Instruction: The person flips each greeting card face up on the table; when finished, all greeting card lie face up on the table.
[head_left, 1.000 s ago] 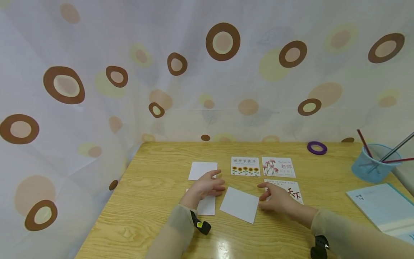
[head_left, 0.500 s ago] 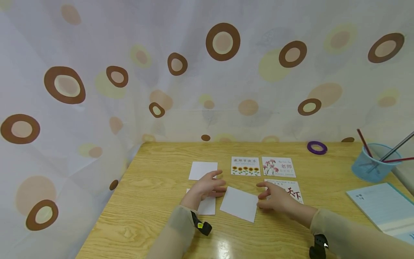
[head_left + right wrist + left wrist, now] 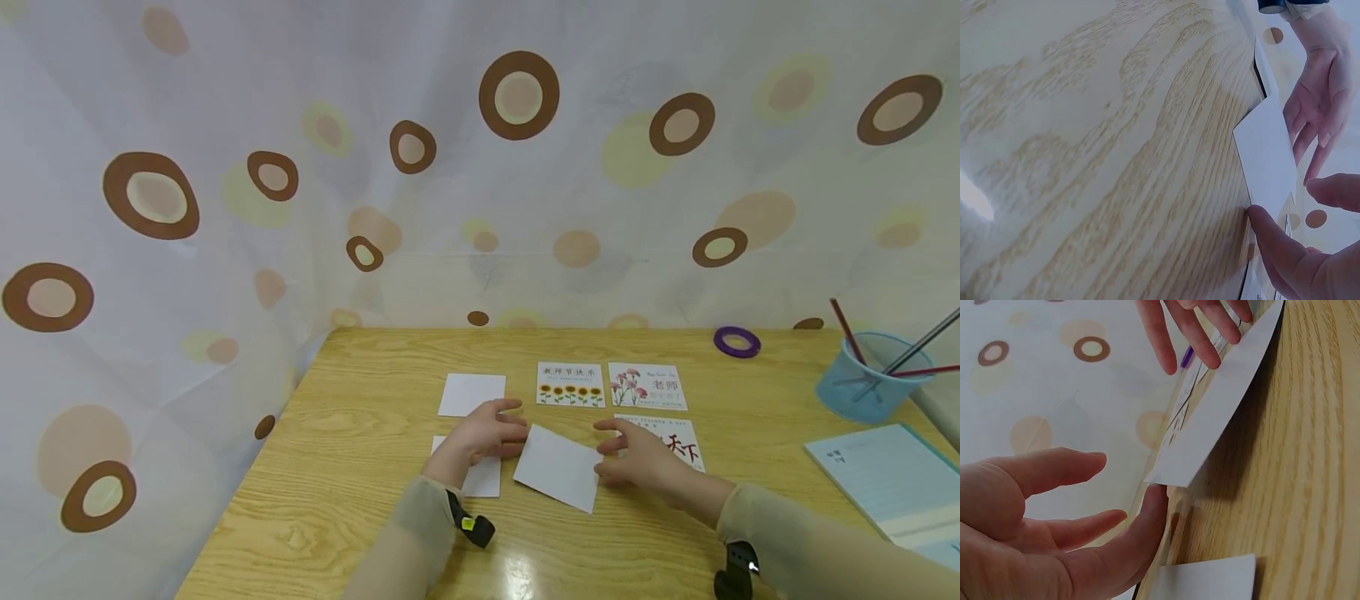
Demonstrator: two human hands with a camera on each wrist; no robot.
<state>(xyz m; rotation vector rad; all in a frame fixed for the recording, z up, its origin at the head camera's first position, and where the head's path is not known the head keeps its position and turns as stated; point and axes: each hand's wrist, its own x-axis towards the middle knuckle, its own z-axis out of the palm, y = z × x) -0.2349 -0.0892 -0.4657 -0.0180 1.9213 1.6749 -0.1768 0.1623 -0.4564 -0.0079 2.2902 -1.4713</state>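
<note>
Blank card (image 3: 557, 467) slightly more rotated, lifted.

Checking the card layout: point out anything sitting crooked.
One blank white card lies turned at an angle between the left hand and right hand, whose fingers touch its corners. The other cards, such as the sunflower card, lie square in rows.

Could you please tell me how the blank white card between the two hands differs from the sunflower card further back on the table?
The blank white card shows a plain white face; the sunflower card shows printed sunflowers and characters. The blank card lies skewed, touched by the left hand and the right hand; the sunflower card lies square in its row, untouched. Both are roughly square cards on the wooden table.
</note>
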